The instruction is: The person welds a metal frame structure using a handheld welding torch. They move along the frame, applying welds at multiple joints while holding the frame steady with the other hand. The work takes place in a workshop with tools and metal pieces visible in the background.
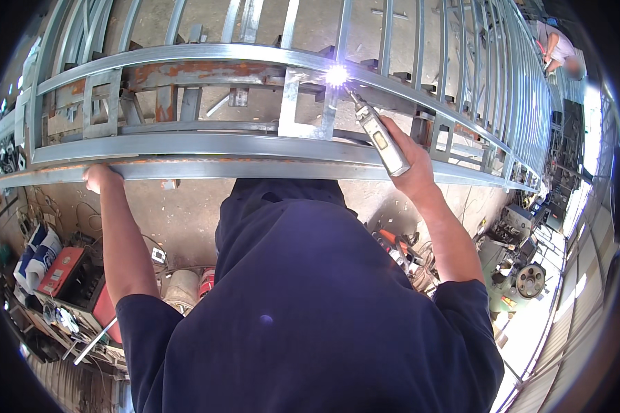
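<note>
My right hand (415, 164) is closed around a silver handheld welding torch (380, 140), its narrow tip pointing away and to the left. At the tip a bright violet-white weld arc (337, 75) throws sparks where an upright bar meets the curved-looking long rail (186, 54) of a galvanized steel frame. The glare hides the joint itself. Far to the left, my left hand (105, 179) grips the nearest long metal rail (255, 170), fingers curled over its edge. Beside the arc, a flat metal plate (291, 103) is set in the frame.
Rust-marked beams (207, 74) support the frame. Another person (561, 51) bends over the far right end. A red machine (62, 272) stands at lower left, a green machine (510, 275) at lower right. Cables and tools lie on the floor near my legs.
</note>
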### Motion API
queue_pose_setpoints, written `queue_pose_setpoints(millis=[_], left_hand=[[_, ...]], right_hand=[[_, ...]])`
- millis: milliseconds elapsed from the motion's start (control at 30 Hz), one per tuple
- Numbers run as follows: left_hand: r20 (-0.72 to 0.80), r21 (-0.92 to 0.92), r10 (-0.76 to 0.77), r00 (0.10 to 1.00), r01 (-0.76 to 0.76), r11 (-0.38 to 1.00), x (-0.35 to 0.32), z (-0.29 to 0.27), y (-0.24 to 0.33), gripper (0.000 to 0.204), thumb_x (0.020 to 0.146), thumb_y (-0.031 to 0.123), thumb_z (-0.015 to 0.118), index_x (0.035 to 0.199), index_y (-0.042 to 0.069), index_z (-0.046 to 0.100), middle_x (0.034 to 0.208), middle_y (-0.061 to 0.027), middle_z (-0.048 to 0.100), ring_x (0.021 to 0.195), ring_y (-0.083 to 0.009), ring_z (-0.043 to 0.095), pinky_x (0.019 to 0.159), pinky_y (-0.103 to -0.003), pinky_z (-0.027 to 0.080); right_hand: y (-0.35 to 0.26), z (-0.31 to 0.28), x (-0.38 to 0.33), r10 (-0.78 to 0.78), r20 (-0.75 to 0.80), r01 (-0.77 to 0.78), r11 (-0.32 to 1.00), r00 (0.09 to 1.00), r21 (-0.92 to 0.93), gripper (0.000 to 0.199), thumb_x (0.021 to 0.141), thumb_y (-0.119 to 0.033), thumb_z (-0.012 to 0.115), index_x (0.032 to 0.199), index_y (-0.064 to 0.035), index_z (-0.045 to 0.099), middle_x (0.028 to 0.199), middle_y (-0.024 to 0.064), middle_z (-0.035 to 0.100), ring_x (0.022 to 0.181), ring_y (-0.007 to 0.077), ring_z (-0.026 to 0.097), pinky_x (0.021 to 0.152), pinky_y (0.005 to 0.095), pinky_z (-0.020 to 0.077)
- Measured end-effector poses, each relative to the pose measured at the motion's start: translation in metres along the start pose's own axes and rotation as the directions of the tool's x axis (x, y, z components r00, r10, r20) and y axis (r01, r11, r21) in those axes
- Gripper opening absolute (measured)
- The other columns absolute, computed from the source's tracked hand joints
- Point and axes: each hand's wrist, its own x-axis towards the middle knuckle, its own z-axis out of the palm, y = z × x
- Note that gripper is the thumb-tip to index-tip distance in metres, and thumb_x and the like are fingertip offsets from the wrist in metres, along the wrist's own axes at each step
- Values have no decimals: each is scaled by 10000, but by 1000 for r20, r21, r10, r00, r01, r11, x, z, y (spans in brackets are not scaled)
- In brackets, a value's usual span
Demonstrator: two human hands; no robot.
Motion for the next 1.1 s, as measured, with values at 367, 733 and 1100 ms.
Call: queue_pose_setpoints(millis=[367,733,1100], left_hand=[[178,-72,-46,983,60,996,10,-9,-15,600,1085,427,368,1458,-18,516,1399,-162,628,1201,-360,655,1024,-497,571],[120,107,74,990,-87,990,-144,-5,-90,650,1056,438,408,1571,44,369,1503,-250,520,1265,-403,620,1086,-527,533],[-160,322,99,982,-43,946,-184,14,-72,628,1058,440,380,1535,32,363,1338,-249,661,1133,-414,695,947,-497,577]], right_hand=[[10,-49,-23,50,285,-148,930,957,335,849,743,-21,769,1545,-133,517,1402,169,666,1306,285,642,1098,302,428],[11,-128,53,-149,655,-91,944,741,318,797,817,17,692,1559,-206,504,1352,113,699,1172,268,701,1039,346,505],[36,-49,161,-53,920,-455,857,388,241,443,764,-161,796,1182,-48,702,1011,23,712,941,144,648,871,300,522]])
